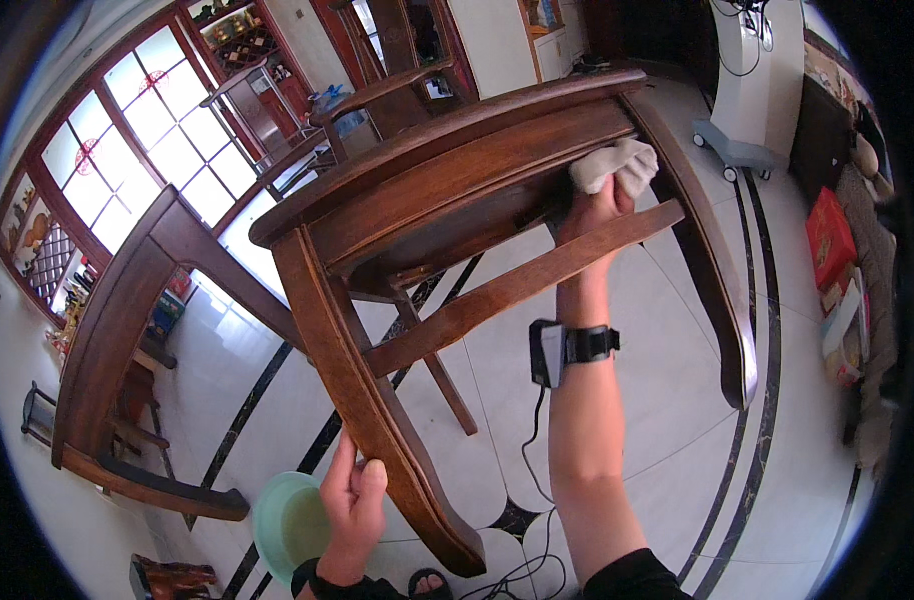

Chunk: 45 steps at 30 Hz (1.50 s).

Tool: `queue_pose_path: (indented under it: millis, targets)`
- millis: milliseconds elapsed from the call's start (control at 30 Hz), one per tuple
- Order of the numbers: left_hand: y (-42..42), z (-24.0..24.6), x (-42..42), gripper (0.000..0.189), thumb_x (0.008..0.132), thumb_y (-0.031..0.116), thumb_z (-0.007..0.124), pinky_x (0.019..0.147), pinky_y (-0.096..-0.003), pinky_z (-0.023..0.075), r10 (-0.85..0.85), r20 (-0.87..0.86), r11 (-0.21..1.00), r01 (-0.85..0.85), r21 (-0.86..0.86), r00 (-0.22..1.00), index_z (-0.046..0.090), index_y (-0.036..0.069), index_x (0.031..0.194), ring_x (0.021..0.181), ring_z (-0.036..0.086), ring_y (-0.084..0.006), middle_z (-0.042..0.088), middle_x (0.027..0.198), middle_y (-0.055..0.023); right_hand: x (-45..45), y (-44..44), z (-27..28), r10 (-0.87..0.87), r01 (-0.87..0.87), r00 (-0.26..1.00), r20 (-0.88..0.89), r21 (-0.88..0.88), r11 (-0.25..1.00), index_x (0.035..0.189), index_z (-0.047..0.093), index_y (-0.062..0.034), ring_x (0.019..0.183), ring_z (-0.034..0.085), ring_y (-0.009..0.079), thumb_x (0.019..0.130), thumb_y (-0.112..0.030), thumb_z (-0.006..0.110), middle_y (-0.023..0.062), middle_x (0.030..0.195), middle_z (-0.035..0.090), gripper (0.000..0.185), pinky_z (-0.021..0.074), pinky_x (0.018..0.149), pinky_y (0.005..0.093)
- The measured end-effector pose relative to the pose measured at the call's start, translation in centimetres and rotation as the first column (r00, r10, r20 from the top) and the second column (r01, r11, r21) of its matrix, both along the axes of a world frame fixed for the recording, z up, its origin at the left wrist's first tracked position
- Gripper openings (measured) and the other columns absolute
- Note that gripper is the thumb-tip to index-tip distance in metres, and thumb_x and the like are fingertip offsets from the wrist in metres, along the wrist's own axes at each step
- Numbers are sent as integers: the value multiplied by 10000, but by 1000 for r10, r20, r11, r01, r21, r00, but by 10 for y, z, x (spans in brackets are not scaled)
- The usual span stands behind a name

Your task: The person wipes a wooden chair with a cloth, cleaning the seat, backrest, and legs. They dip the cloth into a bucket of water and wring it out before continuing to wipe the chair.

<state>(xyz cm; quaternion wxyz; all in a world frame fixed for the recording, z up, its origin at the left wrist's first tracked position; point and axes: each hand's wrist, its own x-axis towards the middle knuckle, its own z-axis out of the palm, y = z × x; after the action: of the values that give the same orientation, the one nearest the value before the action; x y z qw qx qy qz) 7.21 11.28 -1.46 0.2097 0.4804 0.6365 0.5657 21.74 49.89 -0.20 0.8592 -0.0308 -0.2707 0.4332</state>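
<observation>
A dark brown wooden chair stands tilted before me, its seat edge, front apron and curved legs showing. My left hand grips the near left leg, thumb on the front face. In my right hand is a bunched off-white cloth, pressed to the apron's lower edge near the right leg. The wooden stretcher passes in front of my right wrist and hides part of it. A black strap with a small device sits on that forearm, its cable hanging down.
A green basin of cloudy water stands on the tiled floor beside my left hand. Loose black cable lies near my foot. Another curved wooden furniture frame is at left. A white wheeled machine and a red bag are at right.
</observation>
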Motion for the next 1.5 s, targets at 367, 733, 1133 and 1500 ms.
queue_pose_path:
  millis: [367, 733, 1133, 1500]
  targets:
    - [1, -3, 1, 627, 1060, 177, 513, 1015, -299, 462, -33, 37, 999, 33, 4, 999, 304, -105, 1580, 1191, 569, -152, 577, 1399, -146, -44, -58, -30, -5, 16, 889, 457, -20, 1000, 1149, 732, -36, 1106, 663, 201, 870, -64, 746, 62, 1165, 723, 281, 514, 978, 331]
    - [2, 5, 6, 603, 1038, 116, 482, 919, -273, 478, -19, 38, 1000, 19, -16, 999, 315, -100, 1575, 1062, 578, -119, 587, 1363, -134, 14, 16, -5, 112, -104, 985, -134, 60, 993, 1264, 627, -46, 1053, 657, 188, 986, -153, 707, 37, 1216, 663, 308, 542, 946, 366]
    - [2, 1, 4, 598, 1051, 123, 513, 970, -281, 475, -3, 25, 1000, 3, -7, 1000, 324, -99, 1572, 1118, 581, -125, 591, 1363, -119, -110, -119, -10, 67, -181, 799, 598, 133, 975, 890, 762, 14, 896, 680, 172, 782, -27, 831, 98, 963, 726, 135, 543, 788, 306]
    - [2, 2, 5, 597, 1051, 114, 506, 940, -275, 490, -8, -3, 1000, 8, 10, 1000, 320, -104, 1574, 1079, 595, -125, 594, 1378, -140, -82, -105, -58, 474, -569, 606, 638, -69, 820, 1176, 691, -6, 954, 654, 194, 914, -56, 741, 62, 1058, 694, 272, 541, 843, 319]
